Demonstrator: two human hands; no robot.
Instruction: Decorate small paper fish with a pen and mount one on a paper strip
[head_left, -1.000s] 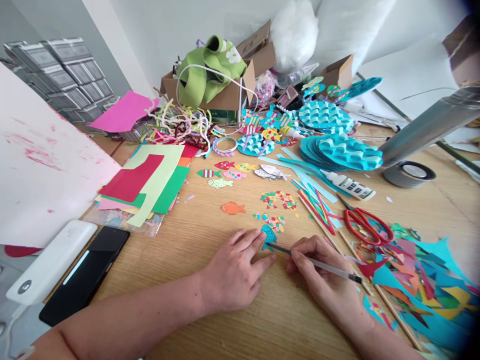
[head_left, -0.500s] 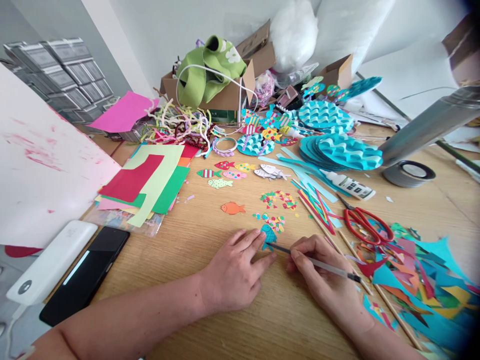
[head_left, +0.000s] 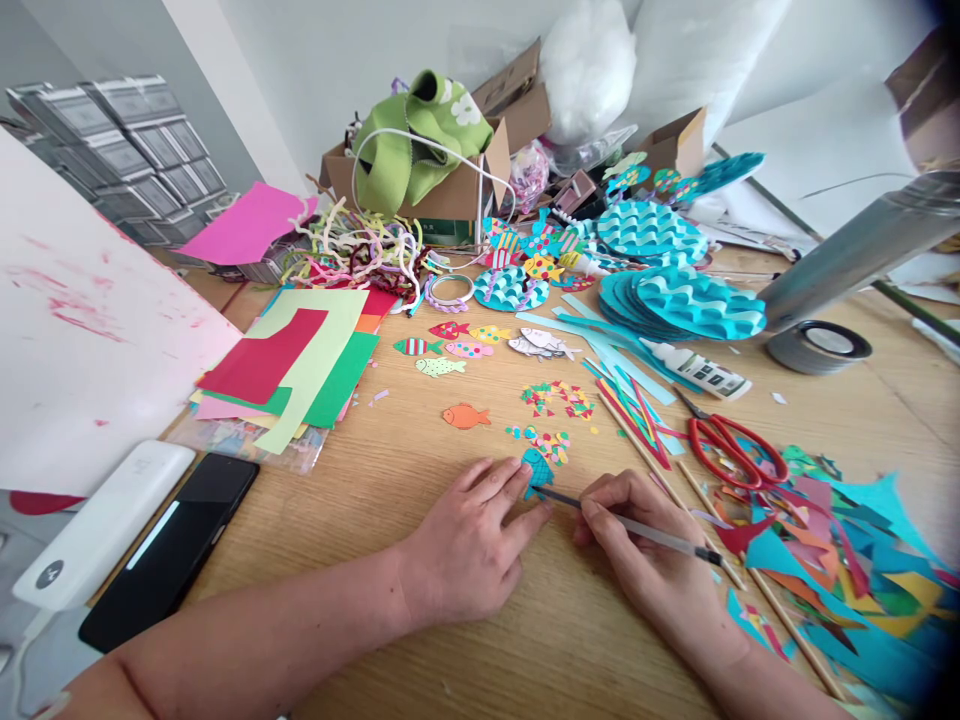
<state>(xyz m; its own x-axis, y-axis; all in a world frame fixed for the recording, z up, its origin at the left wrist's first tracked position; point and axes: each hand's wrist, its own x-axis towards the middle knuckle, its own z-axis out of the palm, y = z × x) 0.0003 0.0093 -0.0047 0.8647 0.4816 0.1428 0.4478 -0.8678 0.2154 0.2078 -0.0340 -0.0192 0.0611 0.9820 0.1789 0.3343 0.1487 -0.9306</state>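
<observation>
Two bare hands are working close together over the wooden table in the head view, and dark line marks are showing across the body of a small blue paper fish, with the tip of a slim translucent pen with a black end resting at its tail. The left hand is lying palm down with its fingers spread a little, the fingertips touching the edge of the fish and apparently steadying it against the wood. The right hand is closing around the pen, pinching it between thumb and fingers. With the body already carrying its lines, the attention seems to be falling on the tail, and so small a piece is probably calling for light strokes and firm steadying. Just beyond the fish, a cluster of round paper dots is sitting close to its head, and a scatter of tiny paper triangles is lying farther out. An orange paper fish is resting to the left, while a pink paper fish with coloured dots and a few white paper fish are lying farther back. Over on the right, red-handled scissors are leaning into a heap of coloured paper scraps, and a white glue bottle is lying on its side near some blue paper strips.
</observation>
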